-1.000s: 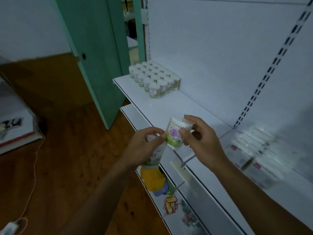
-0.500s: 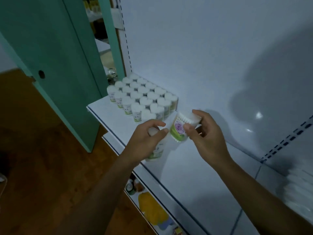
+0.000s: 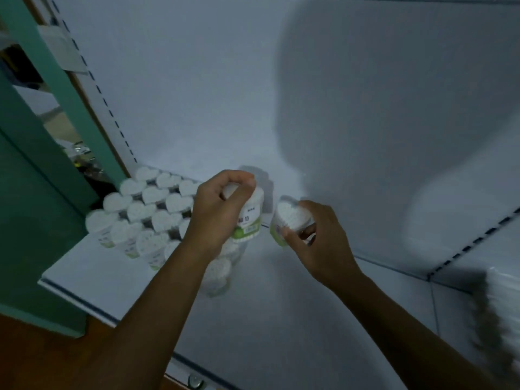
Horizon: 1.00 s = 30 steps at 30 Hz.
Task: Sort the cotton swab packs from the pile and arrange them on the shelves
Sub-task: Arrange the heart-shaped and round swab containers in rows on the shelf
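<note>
A white shelf [image 3: 281, 305] with a pale back panel [image 3: 197, 94] stands beside a green door [image 3: 33, 220], above a brown wood floor [image 3: 36, 358]. Heart-topped swab packs [image 3: 146, 212] cluster at its left end. The left hand [image 3: 216, 212] grips one pack [image 3: 249, 220] above them; the right hand [image 3: 318, 240] clasps another [image 3: 289, 218] just beside

Swab packs [image 3: 146, 218] clustered at shelf [image 3: 281, 305] left end, against back panel [image 3: 225, 94].
</note>
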Each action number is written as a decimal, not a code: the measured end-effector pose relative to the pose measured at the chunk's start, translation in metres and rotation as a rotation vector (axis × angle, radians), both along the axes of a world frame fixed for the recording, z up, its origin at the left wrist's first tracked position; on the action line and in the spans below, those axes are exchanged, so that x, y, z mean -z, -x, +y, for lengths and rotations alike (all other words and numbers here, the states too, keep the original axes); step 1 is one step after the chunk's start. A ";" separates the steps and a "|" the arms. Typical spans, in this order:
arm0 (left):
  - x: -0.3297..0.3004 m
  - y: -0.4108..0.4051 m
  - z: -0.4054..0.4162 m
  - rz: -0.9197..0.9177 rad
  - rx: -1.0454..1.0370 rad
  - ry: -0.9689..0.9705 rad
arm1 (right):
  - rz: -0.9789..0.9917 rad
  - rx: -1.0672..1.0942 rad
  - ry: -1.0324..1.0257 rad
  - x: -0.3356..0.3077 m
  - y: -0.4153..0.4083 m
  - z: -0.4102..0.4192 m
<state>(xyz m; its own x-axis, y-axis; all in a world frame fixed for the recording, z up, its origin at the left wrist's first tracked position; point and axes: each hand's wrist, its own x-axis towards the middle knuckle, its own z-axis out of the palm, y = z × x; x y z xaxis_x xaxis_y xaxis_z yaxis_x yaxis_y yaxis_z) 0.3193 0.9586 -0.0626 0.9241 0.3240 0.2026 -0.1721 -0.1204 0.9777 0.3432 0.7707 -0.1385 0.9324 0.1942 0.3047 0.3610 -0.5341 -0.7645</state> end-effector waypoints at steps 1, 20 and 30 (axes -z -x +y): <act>0.000 -0.006 0.005 0.005 0.020 0.007 | 0.003 0.015 0.051 0.003 -0.002 0.006; 0.008 -0.039 0.061 0.048 0.266 0.087 | 0.099 0.349 0.112 0.020 -0.011 0.082; 0.005 -0.021 0.044 0.052 0.418 0.161 | -0.030 0.231 -0.179 -0.020 0.035 0.077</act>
